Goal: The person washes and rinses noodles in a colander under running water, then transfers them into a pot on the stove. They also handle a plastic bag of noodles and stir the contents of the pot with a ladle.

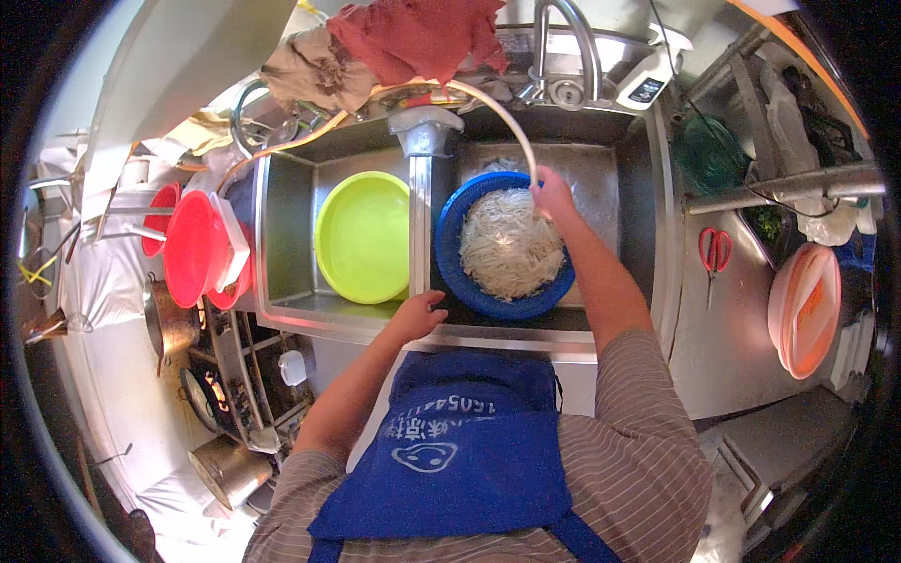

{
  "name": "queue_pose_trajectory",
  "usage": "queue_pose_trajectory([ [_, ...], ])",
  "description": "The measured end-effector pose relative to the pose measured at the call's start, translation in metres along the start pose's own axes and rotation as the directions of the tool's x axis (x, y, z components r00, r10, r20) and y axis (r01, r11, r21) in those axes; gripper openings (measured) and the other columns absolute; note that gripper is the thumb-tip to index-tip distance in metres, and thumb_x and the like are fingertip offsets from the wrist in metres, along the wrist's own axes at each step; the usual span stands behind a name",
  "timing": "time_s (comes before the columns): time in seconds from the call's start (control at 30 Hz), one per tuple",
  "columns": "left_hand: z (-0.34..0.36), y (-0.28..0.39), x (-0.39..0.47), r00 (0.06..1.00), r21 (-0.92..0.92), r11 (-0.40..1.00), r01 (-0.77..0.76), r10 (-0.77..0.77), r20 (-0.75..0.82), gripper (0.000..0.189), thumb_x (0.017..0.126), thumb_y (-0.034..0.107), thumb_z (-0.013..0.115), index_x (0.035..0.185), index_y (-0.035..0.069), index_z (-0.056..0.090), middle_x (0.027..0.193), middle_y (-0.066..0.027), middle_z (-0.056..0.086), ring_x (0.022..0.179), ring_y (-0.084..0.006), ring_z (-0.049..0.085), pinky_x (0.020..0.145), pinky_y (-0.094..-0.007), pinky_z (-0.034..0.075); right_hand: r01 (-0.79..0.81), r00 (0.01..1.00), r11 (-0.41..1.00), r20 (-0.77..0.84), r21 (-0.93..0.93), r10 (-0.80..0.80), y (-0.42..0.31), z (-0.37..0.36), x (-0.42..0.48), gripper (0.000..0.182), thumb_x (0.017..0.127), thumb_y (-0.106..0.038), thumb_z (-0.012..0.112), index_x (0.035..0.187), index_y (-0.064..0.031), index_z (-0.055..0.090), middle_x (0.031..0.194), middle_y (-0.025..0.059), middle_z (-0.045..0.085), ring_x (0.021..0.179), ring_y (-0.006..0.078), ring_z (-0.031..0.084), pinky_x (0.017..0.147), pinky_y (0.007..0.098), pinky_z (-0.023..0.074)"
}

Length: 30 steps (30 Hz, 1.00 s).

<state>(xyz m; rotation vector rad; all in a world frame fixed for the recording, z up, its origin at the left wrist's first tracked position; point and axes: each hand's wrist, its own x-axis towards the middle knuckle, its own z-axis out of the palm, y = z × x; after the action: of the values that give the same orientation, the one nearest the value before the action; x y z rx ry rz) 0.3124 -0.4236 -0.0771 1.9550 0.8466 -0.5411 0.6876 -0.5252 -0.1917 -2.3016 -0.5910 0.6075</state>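
Note:
My right hand point(553, 194) grips the end of a pale hose point(501, 116) above the far right part of a blue plastic colander point(450, 271). Pale, thin shreds of food point(510, 246) fill the colander, which sits in the right basin of a steel double sink point(422, 239). My left hand point(420, 316) is at the near end of the divider, left of the colander, with its fingers bent; whether it touches the sink edge is not plain. A yellow-green plastic basin point(364, 236) stands in the left basin of the sink.
Behind the sink are a curved steel faucet point(588, 49), a white spray bottle point(644, 77) and a red cloth point(415, 39). Red plastic bowls point(190, 246) stand at the left. Red-handled scissors point(714, 250) and pink oval basins point(788, 317) lie on the right counter.

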Motion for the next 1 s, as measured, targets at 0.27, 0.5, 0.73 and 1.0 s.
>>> queue_pose_trajectory([
  [0.27, 0.002, -0.019, -0.007, 0.988, -0.117, 0.982, 0.150, -0.145, 0.054, 0.048, 0.083, 0.022, 0.066, 0.125, 0.001, 0.057, 0.117, -0.0155, 0.064, 0.101, -0.0263, 0.064, 0.080, -0.0367, 0.054, -0.564, 0.793, 0.772, -0.069, 0.291, 0.606, 0.147, 0.050, -0.113, 0.066, 0.073, -0.027, 0.074, 0.131, -0.0044, 0.051, 0.124, 0.0177, 0.058, 0.111, 0.0333, 0.057, 0.094, 0.0477, 0.0453],
  [0.5, 0.011, -0.038, -0.005, 0.965, -0.268, 0.927, 0.262, -0.252, 0.072, 0.045, 0.084, 0.021, 0.067, 0.124, 0.002, 0.058, 0.111, -0.0109, 0.067, 0.092, -0.0201, 0.064, 0.072, -0.0337, 0.054, -0.780, 0.574, 0.351, 0.370, 0.518, 0.731, 0.199, 0.084, -0.158, 0.037, 0.073, -0.016, 0.073, 0.106, -0.0017, 0.064, 0.099, 0.0149, 0.067, 0.081, 0.0303, 0.065, 0.067, 0.0459, 0.0527],
  [0.73, 0.016, -0.040, 0.001, 0.982, -0.079, 0.979, 0.186, -0.187, -0.004, 0.047, 0.083, 0.024, 0.067, 0.123, 0.001, 0.059, 0.108, -0.0147, 0.068, 0.093, -0.0221, 0.065, 0.085, -0.0335, 0.050, -0.682, 0.700, 0.521, 0.253, 0.513, 0.667, 0.202, 0.040, -0.143, 0.034, 0.076, -0.015, 0.071, 0.106, -0.0025, 0.064, 0.098, 0.0152, 0.067, 0.081, 0.0293, 0.066, 0.065, 0.0459, 0.0540],
  [1.0, 0.016, -0.042, 0.003, 0.992, -0.009, 0.992, 0.122, -0.122, -0.016, 0.046, 0.082, 0.024, 0.067, 0.122, 0.002, 0.060, 0.106, -0.0168, 0.068, 0.096, -0.0253, 0.066, 0.084, -0.0345, 0.051, -0.584, 0.807, 0.700, 0.198, 0.412, 0.557, 0.251, 0.003, -0.126, 0.041, 0.081, -0.023, 0.068, 0.115, -0.0016, 0.063, 0.102, 0.0153, 0.068, 0.086, 0.0296, 0.067, 0.071, 0.0469, 0.0540],
])
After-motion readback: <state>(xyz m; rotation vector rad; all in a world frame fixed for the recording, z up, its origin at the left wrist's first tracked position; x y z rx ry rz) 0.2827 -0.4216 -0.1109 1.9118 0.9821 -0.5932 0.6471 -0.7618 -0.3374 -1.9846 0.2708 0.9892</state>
